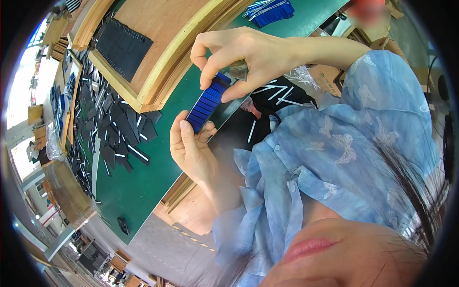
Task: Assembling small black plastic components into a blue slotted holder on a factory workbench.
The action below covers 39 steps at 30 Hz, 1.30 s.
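Observation:
Both my hands hold a narrow blue strip (203, 111) with dark bands across it, tilted above the edge of the green table. My left hand (193, 148) pinches its lower end between thumb and fingers. My right hand (248, 60) grips the upper end, thumb on one side and fingers on the other. What the strip is exactly, I cannot tell. Under my hands, dark cloth (241, 126) lies against my blue sleeve and shirt, with several thin white strips (282, 93) on it.
On the green table (138, 186) many black flat pieces (117, 126) with white strips lie heaped. A wooden frame (153, 95) holds a dark fringed sheet (123, 48). A blue bundle with white ends (272, 13) lies at the far side. A small black object (123, 225) sits near the table corner.

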Motion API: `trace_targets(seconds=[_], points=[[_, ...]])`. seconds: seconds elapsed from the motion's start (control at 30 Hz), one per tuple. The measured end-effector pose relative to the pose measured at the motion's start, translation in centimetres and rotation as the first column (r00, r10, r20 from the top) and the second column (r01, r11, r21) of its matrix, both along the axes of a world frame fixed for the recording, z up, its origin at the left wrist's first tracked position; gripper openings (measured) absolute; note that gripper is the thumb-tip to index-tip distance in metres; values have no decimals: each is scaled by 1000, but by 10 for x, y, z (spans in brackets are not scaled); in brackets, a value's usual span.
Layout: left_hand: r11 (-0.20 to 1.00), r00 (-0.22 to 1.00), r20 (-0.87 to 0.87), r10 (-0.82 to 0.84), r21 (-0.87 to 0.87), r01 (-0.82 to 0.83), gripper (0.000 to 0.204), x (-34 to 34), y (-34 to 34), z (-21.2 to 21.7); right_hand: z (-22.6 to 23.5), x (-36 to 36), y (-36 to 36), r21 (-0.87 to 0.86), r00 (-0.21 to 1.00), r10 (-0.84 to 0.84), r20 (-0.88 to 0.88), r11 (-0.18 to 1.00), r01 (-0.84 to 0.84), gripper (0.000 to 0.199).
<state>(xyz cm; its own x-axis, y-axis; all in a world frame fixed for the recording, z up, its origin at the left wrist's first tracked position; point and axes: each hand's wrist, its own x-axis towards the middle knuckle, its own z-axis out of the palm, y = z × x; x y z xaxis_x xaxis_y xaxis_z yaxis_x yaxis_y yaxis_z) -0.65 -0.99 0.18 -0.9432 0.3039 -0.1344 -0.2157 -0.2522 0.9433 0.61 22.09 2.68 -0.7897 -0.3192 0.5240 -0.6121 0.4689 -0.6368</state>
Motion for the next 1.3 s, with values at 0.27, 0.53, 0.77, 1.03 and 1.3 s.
trace_targets(seconds=[0.27, 0.53, 0.77, 1.03, 1.3], points=[[999, 999, 29, -26, 47, 24, 30, -2, -1, 0, 0, 1, 1, 1, 1000, 10, -11, 1000, -10, 23], [999, 999, -31, 31, 13, -31, 25, 3, 1, 7, 7, 3, -2, -85, 958, -72, 279, 991, 99, 37], [965, 970, -210, 124, -204, -167, 24, 20, 21, 22, 2, -12, -28, -47, 960, -144, 240, 986, 160, 46], [970, 981, -178, 75, -214, -113, 21, 10, 3, 19, 1, -7, -6, -120, 891, -70, 449, 983, 138, 21], [996, 986, -142, -85, -50, 79, 19, -20, -22, 9, 0, -9, -9, -381, 923, 129, 361, 924, 20, 19]])
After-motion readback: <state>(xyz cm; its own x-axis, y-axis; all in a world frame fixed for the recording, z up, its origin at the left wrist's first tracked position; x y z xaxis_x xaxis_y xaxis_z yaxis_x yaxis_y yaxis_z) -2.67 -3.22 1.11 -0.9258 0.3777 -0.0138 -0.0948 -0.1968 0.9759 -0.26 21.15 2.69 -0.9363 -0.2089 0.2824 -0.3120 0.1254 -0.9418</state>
